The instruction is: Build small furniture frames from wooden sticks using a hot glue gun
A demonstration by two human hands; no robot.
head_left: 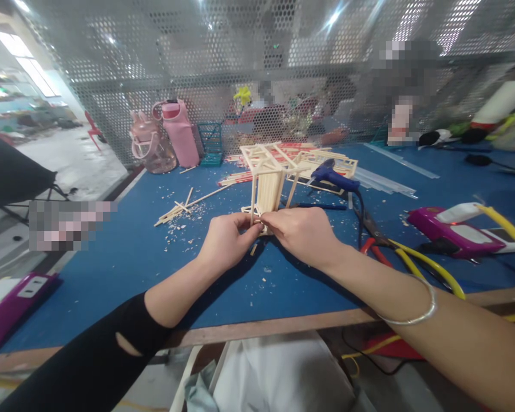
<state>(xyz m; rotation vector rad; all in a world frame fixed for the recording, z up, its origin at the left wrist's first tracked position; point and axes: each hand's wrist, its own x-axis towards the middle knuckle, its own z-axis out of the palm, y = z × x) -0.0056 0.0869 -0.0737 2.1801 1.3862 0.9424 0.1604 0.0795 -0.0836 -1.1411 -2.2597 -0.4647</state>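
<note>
A small model made of thin wooden sticks (269, 189) stands at the middle of the table, with an open square frame on top and a dense block of upright sticks inside. At its lower front, my left hand (226, 239) is closed, thumb and fingers pinching the foot of an upright stick of the model. My right hand (306, 233) meets it from the other side, its fingertips pressed together at the same spot. Whatever lies between the right fingertips is hidden. A blue glue gun (335, 177) lies just behind and right of the model.
Loose sticks (175, 212) and shavings lie to the left. Behind are red-tipped sticks (240, 176) and clear glue sticks (384, 182). Pliers (381, 240) and a purple power strip (450, 232) sit right. Pink bottles (181, 137) stand before a perforated metal screen (189, 63).
</note>
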